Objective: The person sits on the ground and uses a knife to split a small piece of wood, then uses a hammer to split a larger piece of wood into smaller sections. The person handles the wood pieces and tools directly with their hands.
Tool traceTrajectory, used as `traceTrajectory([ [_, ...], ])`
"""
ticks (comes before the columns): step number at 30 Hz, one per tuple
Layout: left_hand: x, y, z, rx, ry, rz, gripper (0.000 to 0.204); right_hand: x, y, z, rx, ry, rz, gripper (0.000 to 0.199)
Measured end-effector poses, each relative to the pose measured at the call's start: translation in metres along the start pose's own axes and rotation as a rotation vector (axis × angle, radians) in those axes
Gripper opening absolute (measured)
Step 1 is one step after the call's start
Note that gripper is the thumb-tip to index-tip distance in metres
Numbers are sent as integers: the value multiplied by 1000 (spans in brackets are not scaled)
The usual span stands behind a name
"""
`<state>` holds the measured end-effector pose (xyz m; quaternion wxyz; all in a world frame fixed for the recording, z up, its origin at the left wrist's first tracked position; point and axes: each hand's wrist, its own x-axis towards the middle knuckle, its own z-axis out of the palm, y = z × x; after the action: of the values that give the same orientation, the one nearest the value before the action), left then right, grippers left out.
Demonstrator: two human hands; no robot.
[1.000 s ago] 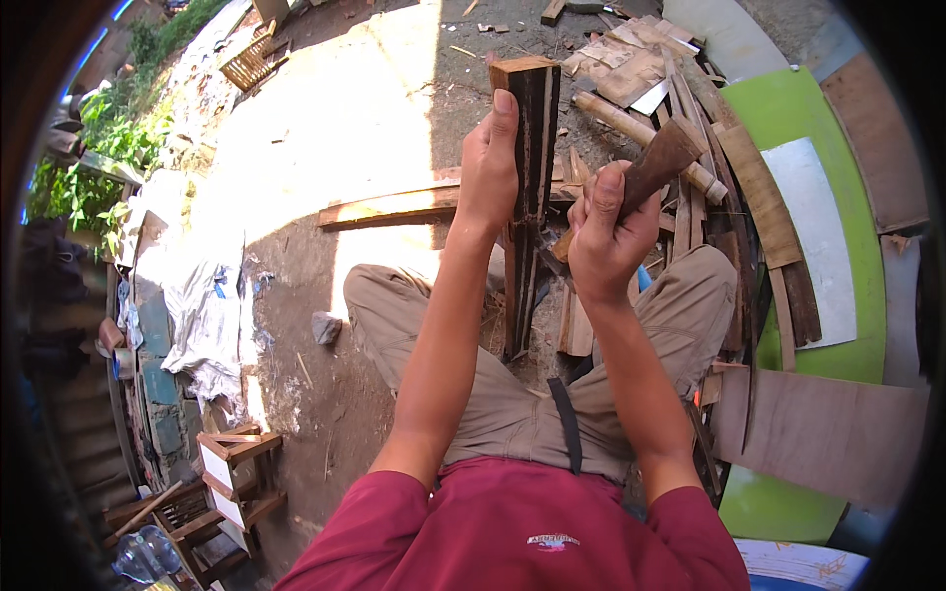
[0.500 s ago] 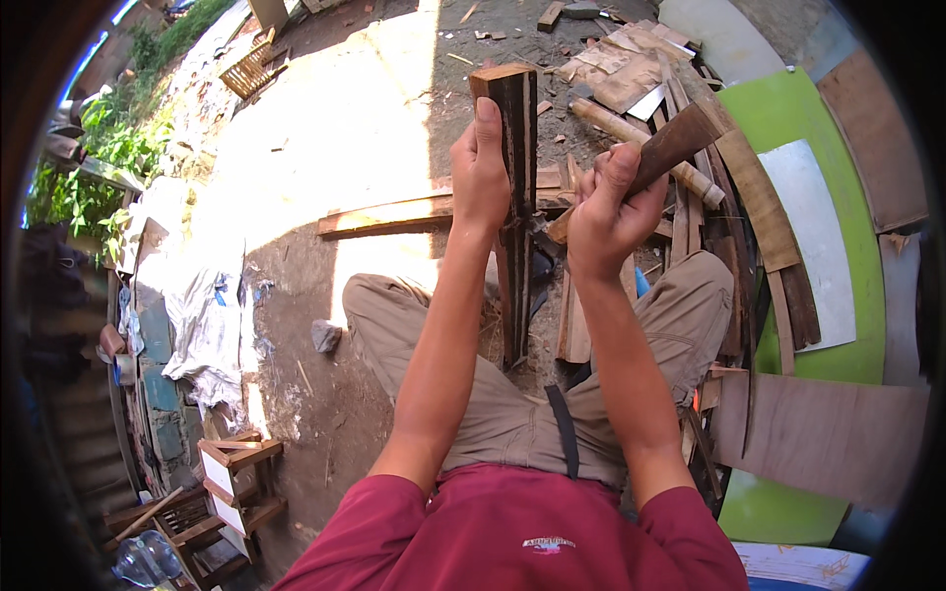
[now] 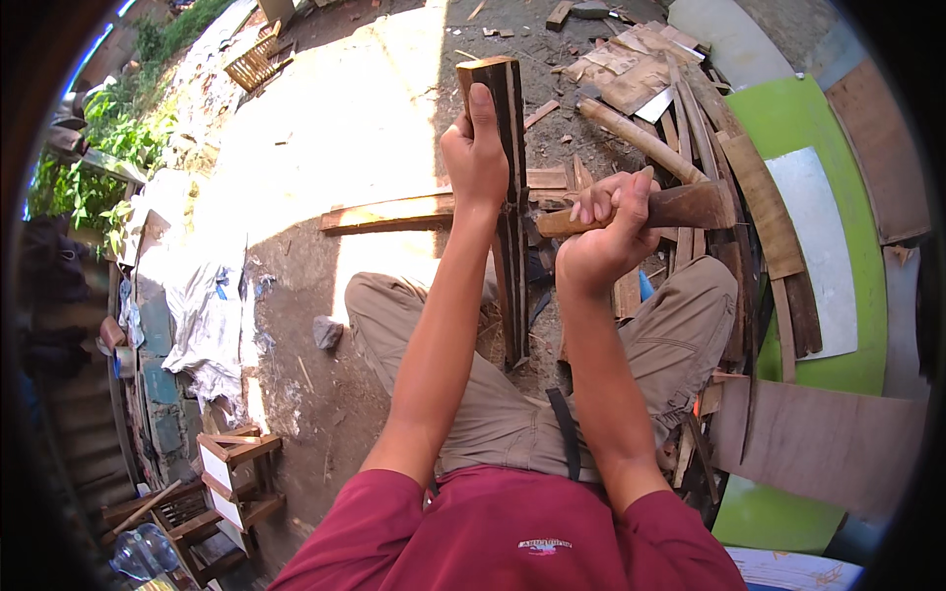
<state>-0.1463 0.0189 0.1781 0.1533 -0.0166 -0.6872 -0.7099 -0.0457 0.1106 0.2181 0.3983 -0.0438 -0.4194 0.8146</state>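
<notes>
My left hand [image 3: 478,163] is wrapped round a dark wooden post [image 3: 510,128], thumb lying along its upper part. The post stands nearly upright between my knees, its pale cut end on top. My right hand [image 3: 609,236] is closed on a short machete [image 3: 690,207], just right of the post. The machete's tan wooden handle sticks out toward the post, and its dark broad blade points right. A pale wooden plank [image 3: 389,214] lies on the ground behind the post, crossing it.
Scrap boards [image 3: 626,84] and a round pole [image 3: 641,138] are heaped at the far right. Green sheets [image 3: 823,197] lean along the right side. A stone [image 3: 327,332] is by my left knee. Small wooden stools [image 3: 241,473] and a clear plastic bottle [image 3: 145,552] stand lower left.
The machete has turned from slanting up and right to nearly level, and my right hand has rotated and come slightly lower. The post's top has tipped slightly left.
</notes>
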Motion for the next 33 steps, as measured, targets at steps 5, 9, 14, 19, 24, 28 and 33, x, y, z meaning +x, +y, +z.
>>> traceTrajectory([
  [5, 21, -9, -18, -82, 30, -43, 75, 15, -18, -14, 25, -104, -23, 39],
  [9, 20, -2, -27, -131, -27, -150, 81, 9, -14, -38, -265, -138, 136, 34],
  [14, 19, -4, -44, -295, -205, -224, 99, -20, 24, -115, -871, -442, 342, 47],
  [19, 14, -1, -52, -290, -202, -252, 86, -28, 33, -171, -1282, -598, 541, 57],
  [24, 17, -2, -46, -253, -192, -346, 63, -42, 90, -235, -1122, -523, 607, 46],
  [28, 9, 7, -50, -351, -144, -374, 59, -50, 66, -202, -831, -451, 865, 31],
  [33, 14, 3, -60, -342, -137, -352, 64, -57, 51, -178, -285, -423, 809, 30],
])
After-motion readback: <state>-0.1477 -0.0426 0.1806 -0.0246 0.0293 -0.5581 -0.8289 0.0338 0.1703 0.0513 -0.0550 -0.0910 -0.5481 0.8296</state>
